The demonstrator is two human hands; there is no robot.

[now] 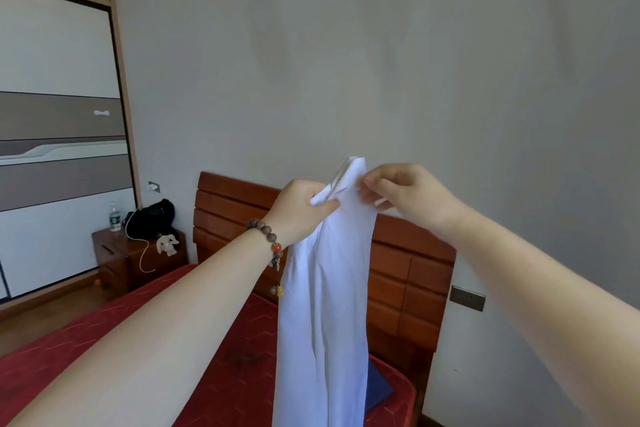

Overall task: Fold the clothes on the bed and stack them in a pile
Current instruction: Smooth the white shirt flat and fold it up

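Head view: your left hand (304, 208) and right hand (408, 194) pinch the light, limp white garment (325, 305) by its top edge; hold it there.

Soft, even daylight fills the room; no lamp or window is in view. The grey wall (381, 45) carries faint vertical mottling and no hard shadows. The white garment (322, 305) is bright but keeps its fold shading. Wide-angle distortion bows the wardrobe (59, 114) edges at 9 o'clock and stretches both forearms toward 7 and 4 o'clock. The right hand's fingertips (369, 199) show slight motion blur; overall detail is soft, with compression smearing.
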